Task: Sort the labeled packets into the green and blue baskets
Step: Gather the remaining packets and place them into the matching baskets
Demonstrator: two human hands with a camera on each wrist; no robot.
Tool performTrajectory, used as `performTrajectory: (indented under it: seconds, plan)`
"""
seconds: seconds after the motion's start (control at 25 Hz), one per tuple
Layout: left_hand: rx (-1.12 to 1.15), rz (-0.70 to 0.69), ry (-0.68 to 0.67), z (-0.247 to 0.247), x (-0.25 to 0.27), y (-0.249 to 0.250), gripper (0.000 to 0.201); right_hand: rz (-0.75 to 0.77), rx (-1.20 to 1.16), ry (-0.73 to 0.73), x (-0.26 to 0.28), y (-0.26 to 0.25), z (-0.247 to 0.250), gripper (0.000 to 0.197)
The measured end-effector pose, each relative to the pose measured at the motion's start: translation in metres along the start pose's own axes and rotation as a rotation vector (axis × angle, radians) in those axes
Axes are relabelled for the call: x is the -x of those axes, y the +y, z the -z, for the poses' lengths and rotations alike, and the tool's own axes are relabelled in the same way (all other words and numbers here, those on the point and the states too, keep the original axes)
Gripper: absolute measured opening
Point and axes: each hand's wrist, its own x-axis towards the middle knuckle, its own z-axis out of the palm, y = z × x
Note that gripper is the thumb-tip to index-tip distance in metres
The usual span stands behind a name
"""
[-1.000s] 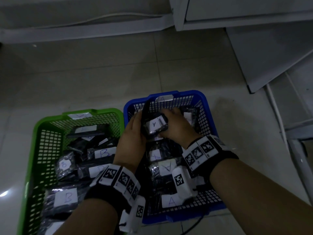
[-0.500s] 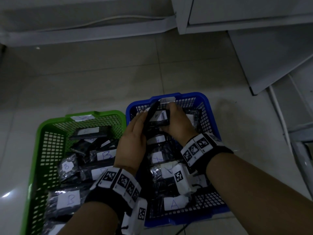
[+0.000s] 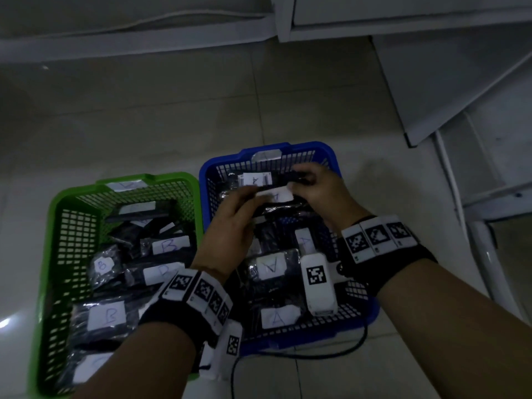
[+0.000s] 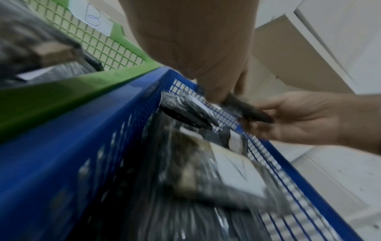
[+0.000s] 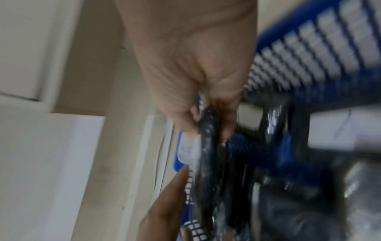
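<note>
A black packet (image 3: 259,180) with a white label marked A hangs over the far end of the blue basket (image 3: 288,146). My right hand (image 3: 313,185) pinches its right end, seen close in the right wrist view as a dark packet (image 5: 208,146). My left hand (image 3: 244,203) grips its near edge from below; in the left wrist view its fingers (image 4: 222,91) pinch the dark wrap (image 4: 247,110). Several A packets (image 3: 270,267) lie in the blue basket. The green basket (image 3: 57,203) on the left holds several B packets (image 3: 106,315).
Both baskets stand side by side on a pale tiled floor (image 3: 144,125). White cabinets (image 3: 403,12) run along the back, and a white metal frame (image 3: 483,249) stands to the right. A black cable (image 3: 316,354) trails on the floor by the blue basket's near edge.
Both hands have carried the A packet from the middle of the blue basket toward its far end and turned it to lie lengthwise. The right hand now holds its right end.
</note>
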Motion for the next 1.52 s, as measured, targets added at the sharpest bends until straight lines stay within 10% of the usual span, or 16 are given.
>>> performTrajectory:
  seconds: [0.12,0.32,0.6,0.76,1.04,1.52]
  plan:
    - [-0.039,0.225,-0.107,-0.005,0.01,0.003,0.058,0.148,0.246,0.137,0.017,0.005,0.029,0.02]
    - [-0.106,0.388,-0.443,-0.012,0.017,0.004,0.062,0.052,0.488,-0.058,0.058,0.022,0.055,0.016]
    - [-0.233,0.198,-0.45,-0.005,0.03,0.024,0.067,0.05,0.382,0.072,0.093,0.055,0.036,0.011]
    - [-0.309,0.218,-0.554,-0.005,0.029,0.019,0.061,0.147,0.446,-0.091,0.096,0.076,0.019,0.011]
    - [-0.183,0.161,-0.514,0.002,0.035,0.007,0.043,0.211,0.843,-0.198,0.087,0.078,0.006,0.035]
    - [-0.263,0.08,-0.398,-0.004,0.06,0.004,0.073,0.007,1.159,-0.445,0.049,0.063,-0.006,0.093]
